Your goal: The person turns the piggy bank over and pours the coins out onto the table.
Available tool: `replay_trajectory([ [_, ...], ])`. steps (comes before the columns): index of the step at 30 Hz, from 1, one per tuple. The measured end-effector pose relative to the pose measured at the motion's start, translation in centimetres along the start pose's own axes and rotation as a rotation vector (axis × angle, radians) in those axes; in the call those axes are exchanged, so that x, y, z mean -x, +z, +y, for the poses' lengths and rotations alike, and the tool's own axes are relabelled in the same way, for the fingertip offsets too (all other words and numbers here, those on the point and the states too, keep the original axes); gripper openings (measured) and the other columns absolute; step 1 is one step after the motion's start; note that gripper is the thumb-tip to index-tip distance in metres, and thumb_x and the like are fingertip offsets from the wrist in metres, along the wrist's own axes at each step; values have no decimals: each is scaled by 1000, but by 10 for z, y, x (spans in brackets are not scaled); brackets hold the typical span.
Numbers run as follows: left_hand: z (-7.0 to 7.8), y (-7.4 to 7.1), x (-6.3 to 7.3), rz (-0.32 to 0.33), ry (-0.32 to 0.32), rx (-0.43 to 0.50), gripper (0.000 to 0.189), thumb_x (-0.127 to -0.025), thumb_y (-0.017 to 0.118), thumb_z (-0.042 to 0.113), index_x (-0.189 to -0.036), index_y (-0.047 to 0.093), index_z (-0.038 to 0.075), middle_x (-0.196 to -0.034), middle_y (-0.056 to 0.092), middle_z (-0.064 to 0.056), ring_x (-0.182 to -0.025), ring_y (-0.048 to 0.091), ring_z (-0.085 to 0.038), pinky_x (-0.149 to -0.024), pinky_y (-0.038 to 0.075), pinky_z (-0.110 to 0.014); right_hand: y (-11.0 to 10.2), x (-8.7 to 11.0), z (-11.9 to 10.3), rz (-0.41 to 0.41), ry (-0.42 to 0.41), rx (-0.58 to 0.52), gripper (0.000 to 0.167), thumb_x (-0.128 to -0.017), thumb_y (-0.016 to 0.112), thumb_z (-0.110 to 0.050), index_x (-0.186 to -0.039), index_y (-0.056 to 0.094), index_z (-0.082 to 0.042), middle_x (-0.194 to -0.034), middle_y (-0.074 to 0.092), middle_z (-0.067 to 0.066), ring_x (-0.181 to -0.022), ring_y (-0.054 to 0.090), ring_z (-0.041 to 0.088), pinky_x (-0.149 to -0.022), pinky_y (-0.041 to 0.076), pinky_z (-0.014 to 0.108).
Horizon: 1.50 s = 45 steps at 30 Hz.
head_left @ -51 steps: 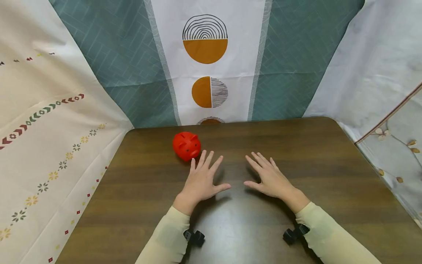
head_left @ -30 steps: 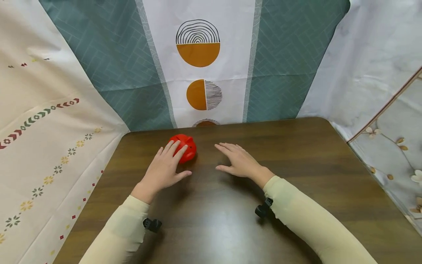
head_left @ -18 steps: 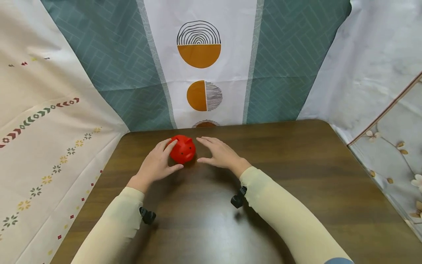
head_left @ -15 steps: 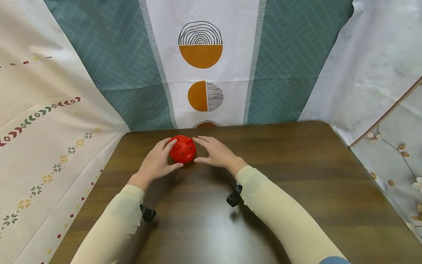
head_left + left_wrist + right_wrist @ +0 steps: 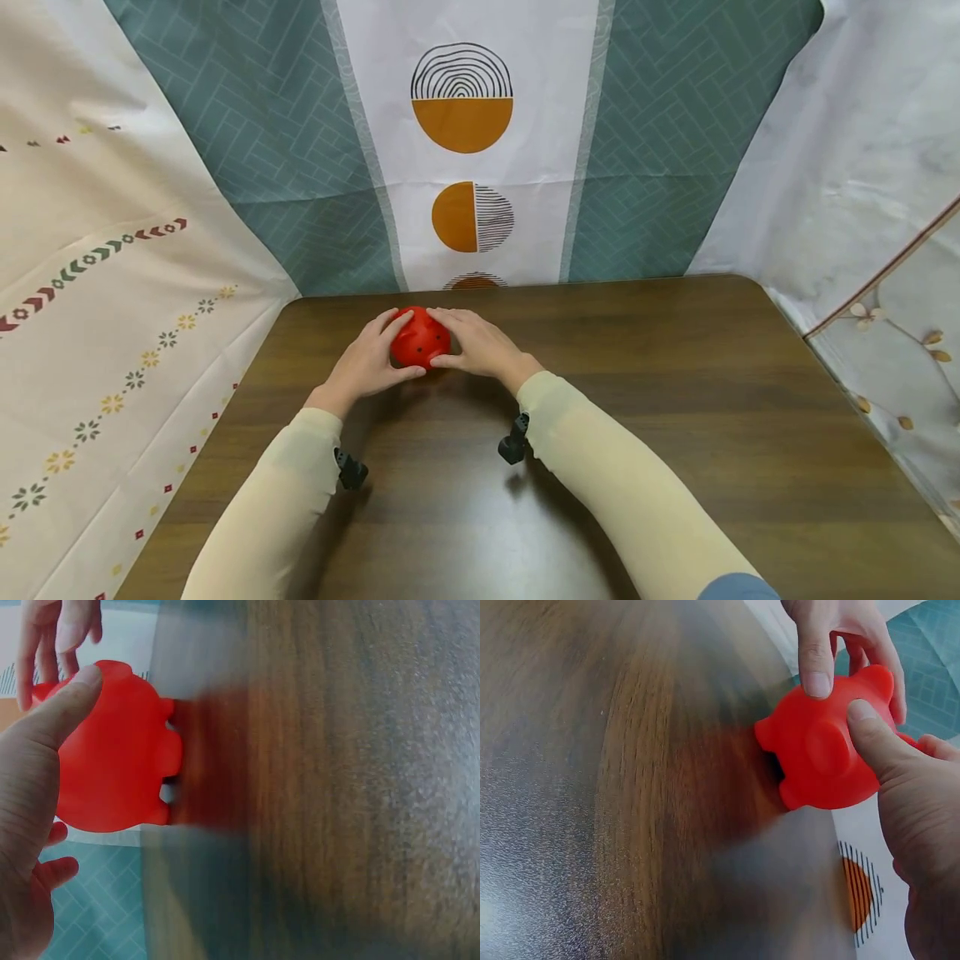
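A red pig-shaped piggy bank (image 5: 420, 340) stands on its feet near the far left part of the dark wooden table. My left hand (image 5: 363, 362) holds its left side, thumb low in front and fingers over the top. From the other side my right hand (image 5: 483, 346) grips it the same way. In the left wrist view the left thumb lies against the red body (image 5: 112, 757) just above its row of feet. Both thumbs press on the pig (image 5: 817, 776) near its snout in the right wrist view. Most other fingertips are hidden behind it.
The brown table (image 5: 660, 392) reaches to a teal and white curtain (image 5: 480, 150) at the back. Pale patterned cloths hang at the left (image 5: 150, 292) and right (image 5: 862, 208). A small black camera sits on each wrist.
Both hands have moved to the pig, the right one travelling left across the table. The hands, spread and apart from it before, now hold it from both sides.
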<state>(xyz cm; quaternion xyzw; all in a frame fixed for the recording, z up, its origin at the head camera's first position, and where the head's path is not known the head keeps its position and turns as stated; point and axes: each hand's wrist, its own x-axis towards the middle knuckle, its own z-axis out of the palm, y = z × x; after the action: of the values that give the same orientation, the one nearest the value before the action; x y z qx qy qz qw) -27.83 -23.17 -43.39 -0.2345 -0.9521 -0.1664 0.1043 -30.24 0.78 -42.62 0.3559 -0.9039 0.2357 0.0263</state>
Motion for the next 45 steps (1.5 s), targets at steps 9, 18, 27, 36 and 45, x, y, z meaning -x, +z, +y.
replay_trajectory([
  [9, 0, 15, 1, 109, -45, 43, 88, -72, 80, 48, -146, 41, 19, -148, 36, -15, -127, 42, -38, -93, 46, -56, 15, -3, 4, 48, -15, -13, 83, -82, 73, -44, -150, 29, -23, -149, 40, -2, -134, 39, 18, -106, 39, 38],
  [18, 10, 23, 3, 142, -83, 36, 86, -72, 81, 48, -145, 43, 20, -148, 37, -13, -127, 44, -36, -94, 46, -54, 26, 4, 10, 136, -4, -34, 81, -82, 74, -41, -149, 33, -23, -147, 43, -3, -131, 43, 16, -109, 35, 34],
  [27, 21, 25, 5, 149, -95, 29, 86, -73, 79, 50, -146, 42, 22, -149, 36, -11, -127, 44, -35, -95, 45, -55, 30, 14, 14, 191, -11, -93, 81, -81, 76, -38, -149, 34, -24, -146, 44, -4, -128, 46, 18, -105, 40, 37],
  [36, 31, 31, 6, 150, -79, 44, 86, -73, 79, 50, -146, 41, 25, -149, 36, -11, -127, 43, -34, -94, 46, -55, 31, 26, 18, 195, 2, -127, 81, -81, 77, -34, -149, 34, -23, -147, 43, -5, -131, 44, 16, -107, 38, 37],
  [45, 43, 33, 6, 143, -79, 63, 86, -73, 79, 50, -146, 41, 24, -150, 35, -9, -128, 42, -33, -93, 46, -55, 31, 40, 21, 222, 18, -172, 83, -81, 77, -33, -150, 31, -27, -148, 42, -4, -132, 43, 14, -104, 41, 36],
])
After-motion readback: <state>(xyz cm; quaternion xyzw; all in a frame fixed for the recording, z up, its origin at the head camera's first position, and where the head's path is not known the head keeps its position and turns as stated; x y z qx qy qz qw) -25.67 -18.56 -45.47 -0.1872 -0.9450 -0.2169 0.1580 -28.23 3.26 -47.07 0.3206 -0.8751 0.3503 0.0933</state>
